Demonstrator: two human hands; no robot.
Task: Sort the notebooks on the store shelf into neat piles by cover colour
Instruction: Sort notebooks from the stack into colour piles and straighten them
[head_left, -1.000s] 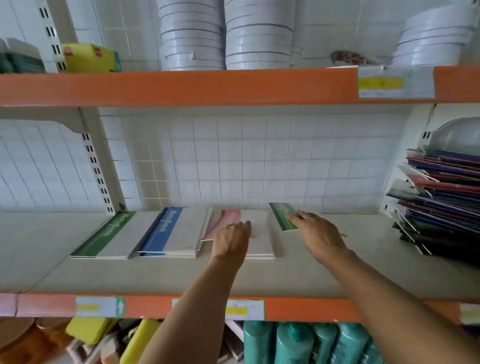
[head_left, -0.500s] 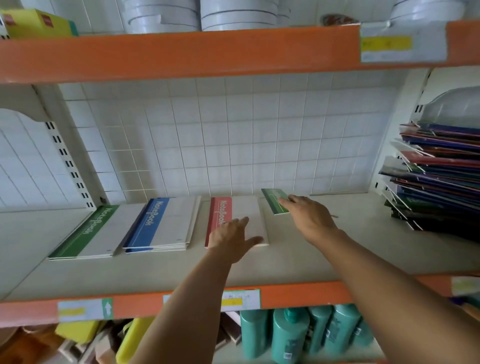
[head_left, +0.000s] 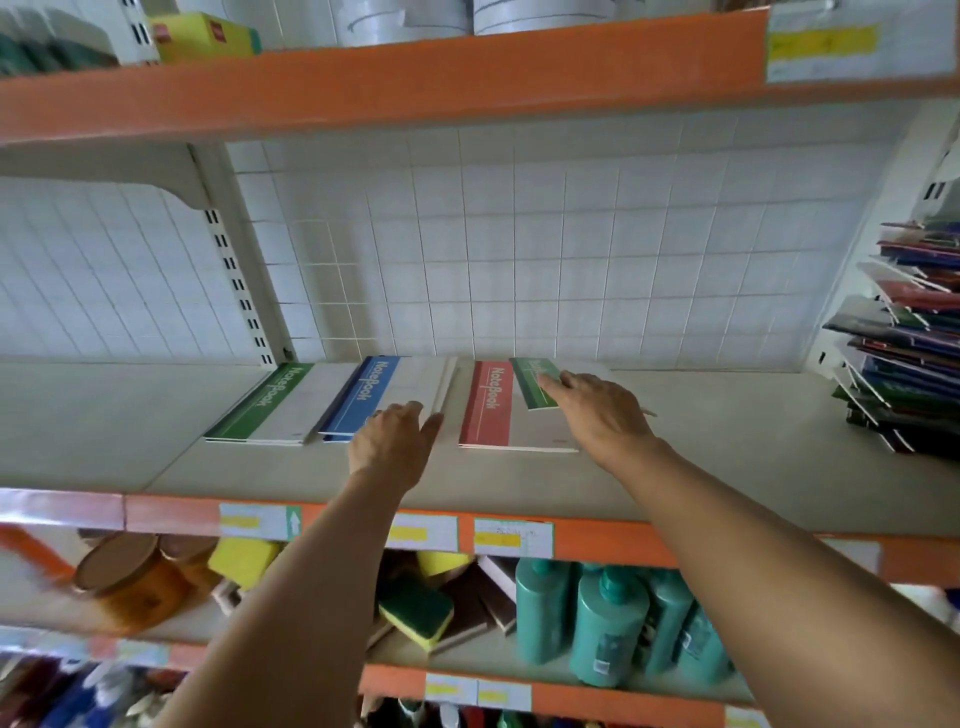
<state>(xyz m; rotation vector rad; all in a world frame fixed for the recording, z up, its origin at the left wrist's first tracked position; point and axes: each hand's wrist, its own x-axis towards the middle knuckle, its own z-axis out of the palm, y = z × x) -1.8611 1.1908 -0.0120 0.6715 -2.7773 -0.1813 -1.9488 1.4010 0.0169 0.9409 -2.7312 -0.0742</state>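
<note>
Three flat rectangular notebook piles are lying side by side on the matte beige shelf board (head_left: 727, 467): green pile (head_left: 270, 408) at left, blue pile (head_left: 384, 395) in the middle, red pile (head_left: 498, 410) at right, each cover showing a coloured spine band with "NoteBook" lettering and a pale, smooth-looking panel. The left hand (head_left: 392, 447) is resting with fingers straight and loosely spread on the blue pile's near right corner, gripping nothing. The right hand (head_left: 605, 415) is reaching over the red pile, fingers extended and pressing on a loose green notebook (head_left: 535, 384) lying tilted on top of the red pile; whether the thumb is pinching it, cannot tell. A messy slanting stack of glossy dark covers (head_left: 904, 332) is sitting far right. White square wall tiles (head_left: 519, 260) are behind, orange shelf edging (head_left: 597, 540) in front.
</note>
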